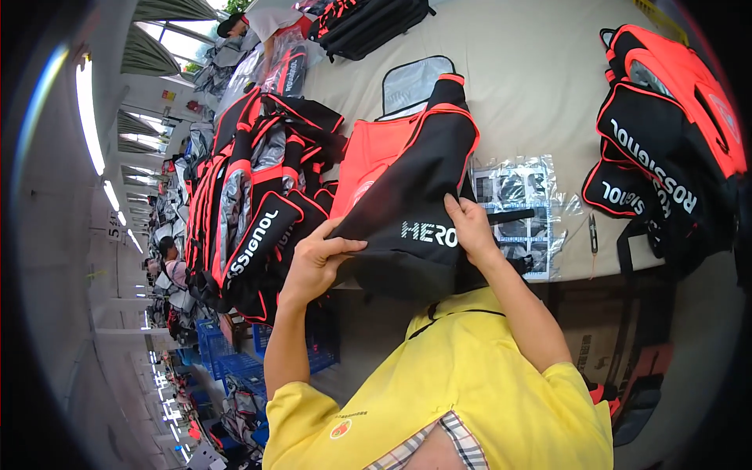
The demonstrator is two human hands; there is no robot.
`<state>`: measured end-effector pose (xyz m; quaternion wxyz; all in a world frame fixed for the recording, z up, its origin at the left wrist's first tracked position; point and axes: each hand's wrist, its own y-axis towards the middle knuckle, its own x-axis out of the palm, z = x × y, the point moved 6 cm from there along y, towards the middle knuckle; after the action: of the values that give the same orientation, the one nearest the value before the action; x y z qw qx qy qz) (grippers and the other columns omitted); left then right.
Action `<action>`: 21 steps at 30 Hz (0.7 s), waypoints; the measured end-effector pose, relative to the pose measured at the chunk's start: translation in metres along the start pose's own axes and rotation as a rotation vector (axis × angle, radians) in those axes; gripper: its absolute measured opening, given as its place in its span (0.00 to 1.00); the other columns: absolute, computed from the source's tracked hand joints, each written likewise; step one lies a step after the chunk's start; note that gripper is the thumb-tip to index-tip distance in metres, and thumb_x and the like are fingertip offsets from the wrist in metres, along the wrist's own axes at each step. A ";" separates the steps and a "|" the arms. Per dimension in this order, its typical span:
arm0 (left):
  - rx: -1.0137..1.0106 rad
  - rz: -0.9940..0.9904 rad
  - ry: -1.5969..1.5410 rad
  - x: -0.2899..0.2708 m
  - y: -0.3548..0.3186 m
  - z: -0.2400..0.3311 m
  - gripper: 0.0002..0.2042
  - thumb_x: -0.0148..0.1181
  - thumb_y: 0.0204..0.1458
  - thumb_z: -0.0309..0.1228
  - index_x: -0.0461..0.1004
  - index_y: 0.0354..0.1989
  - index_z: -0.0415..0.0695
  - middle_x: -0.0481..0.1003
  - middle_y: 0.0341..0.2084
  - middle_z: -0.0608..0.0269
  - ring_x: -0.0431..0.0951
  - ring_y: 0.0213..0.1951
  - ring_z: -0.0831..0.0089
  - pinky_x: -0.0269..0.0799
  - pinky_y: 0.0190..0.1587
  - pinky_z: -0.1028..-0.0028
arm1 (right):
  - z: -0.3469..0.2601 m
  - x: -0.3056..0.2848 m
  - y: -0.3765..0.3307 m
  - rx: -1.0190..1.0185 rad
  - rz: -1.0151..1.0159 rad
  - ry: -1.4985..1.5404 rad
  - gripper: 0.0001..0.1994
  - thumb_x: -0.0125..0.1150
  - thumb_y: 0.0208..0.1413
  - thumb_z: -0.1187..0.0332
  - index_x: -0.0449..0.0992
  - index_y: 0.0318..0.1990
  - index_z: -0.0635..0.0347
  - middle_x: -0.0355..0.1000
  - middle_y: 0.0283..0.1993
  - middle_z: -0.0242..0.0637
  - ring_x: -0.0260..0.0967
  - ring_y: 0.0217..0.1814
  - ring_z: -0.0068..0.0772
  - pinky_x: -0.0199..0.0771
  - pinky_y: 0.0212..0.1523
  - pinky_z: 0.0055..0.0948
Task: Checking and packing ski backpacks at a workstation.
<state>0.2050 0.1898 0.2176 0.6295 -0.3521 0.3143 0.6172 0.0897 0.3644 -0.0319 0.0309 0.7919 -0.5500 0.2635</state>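
Note:
A black and orange-red bag [407, 192] with white lettering lies across the table's near edge, its black end toward me. My left hand [321, 254] pinches the black fabric at the left side, thumb on top. On the right side, my right hand [470, 227] grips the bag's edge, with the thumb on the upper face and the fingers partly hidden. Beyond the black part, a grey mesh-like flap [415, 84] lies spread on the table. A dark strap [513, 215] sticks out to the right, beside my right hand.
A heap of similar bags [243, 204] is at the left, and more bags [666, 133] are stacked at the right. Clear plastic packaging [521, 196] and small thread snips [593, 233] lie on the table [540, 78]. Blue crates [215, 348] stand below left. Another person [270, 23] is at the far left.

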 end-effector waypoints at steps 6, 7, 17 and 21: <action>0.020 -0.017 -0.057 -0.008 0.003 -0.024 0.20 0.64 0.46 0.07 0.87 0.45 0.39 0.80 0.53 0.51 0.84 0.53 0.57 0.78 0.57 0.70 | -0.002 0.001 0.001 0.092 -0.048 -0.017 0.23 0.61 0.73 0.48 0.74 0.31 0.57 0.66 0.28 0.20 0.58 0.31 0.13 0.63 0.33 0.22; 0.027 -0.011 -0.074 -0.009 0.001 -0.028 0.19 0.64 0.47 0.07 0.87 0.45 0.39 0.80 0.54 0.51 0.84 0.53 0.59 0.77 0.58 0.71 | 0.000 0.002 0.000 0.128 -0.067 -0.010 0.23 0.59 0.74 0.49 0.76 0.34 0.61 0.66 0.30 0.22 0.59 0.34 0.15 0.63 0.36 0.24; 0.022 0.053 -0.072 -0.002 -0.019 -0.024 0.19 0.63 0.47 0.07 0.88 0.44 0.42 0.81 0.54 0.52 0.85 0.52 0.59 0.79 0.56 0.71 | -0.001 0.007 -0.015 0.192 -0.190 0.173 0.31 0.51 0.74 0.39 0.78 0.55 0.64 0.79 0.44 0.30 0.75 0.41 0.20 0.76 0.41 0.25; 0.124 0.118 0.034 0.007 -0.027 -0.013 0.21 0.63 0.45 0.07 0.89 0.43 0.43 0.82 0.53 0.48 0.86 0.51 0.54 0.80 0.54 0.70 | 0.005 -0.008 -0.013 0.439 -0.347 0.194 0.33 0.51 0.74 0.39 0.76 0.63 0.64 0.81 0.54 0.35 0.80 0.51 0.27 0.80 0.49 0.26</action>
<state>0.2330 0.1828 0.2057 0.6072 -0.3040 0.3827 0.6264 0.1012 0.3743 -0.0371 -0.0441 0.8331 -0.3305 0.4414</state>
